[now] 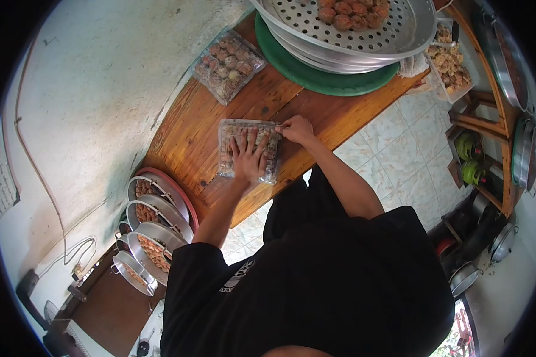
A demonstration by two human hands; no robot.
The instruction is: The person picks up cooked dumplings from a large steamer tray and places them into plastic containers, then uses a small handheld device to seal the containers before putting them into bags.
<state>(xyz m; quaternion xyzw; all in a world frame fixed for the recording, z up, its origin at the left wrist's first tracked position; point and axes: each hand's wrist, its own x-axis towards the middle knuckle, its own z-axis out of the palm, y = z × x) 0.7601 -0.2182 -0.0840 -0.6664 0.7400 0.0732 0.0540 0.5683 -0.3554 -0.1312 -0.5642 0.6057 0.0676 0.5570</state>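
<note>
A clear plastic pack filled with rows of small round food pieces lies on the brown wooden table in front of me. My left hand rests flat on top of it, fingers spread. At the pack's far right corner, the fingertips of my right hand pinch the plastic edge. Farther off, against the wall side, sits a second clear pack of reddish and pale round pieces. Its contents look like meatballs or dumplings, but I cannot tell which.
Stacked perforated aluminium steamer trays holding reddish balls stand on a green round tray. To the right are a clear tub of food and green gas cylinders. Several aluminium pans of food crowd the left.
</note>
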